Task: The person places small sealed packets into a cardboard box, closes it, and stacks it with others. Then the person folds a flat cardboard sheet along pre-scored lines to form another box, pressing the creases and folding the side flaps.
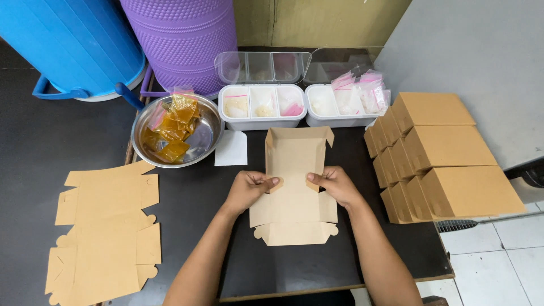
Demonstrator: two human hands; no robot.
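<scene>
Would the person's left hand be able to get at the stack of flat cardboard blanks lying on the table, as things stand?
Probably yes. The flat blanks lie on the table to the left, nothing between them and the left hand. But that hand is pinching the half-folded box.

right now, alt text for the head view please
Left hand and right hand fold a flat brown cardboard box on a dark table. Flat blanks lie left, finished boxes right.

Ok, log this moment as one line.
left hand: pinching side flap | right hand: pinching other flap | kraft box blank: half folded on table | flat blanks: left | finished boxes: right
</scene>
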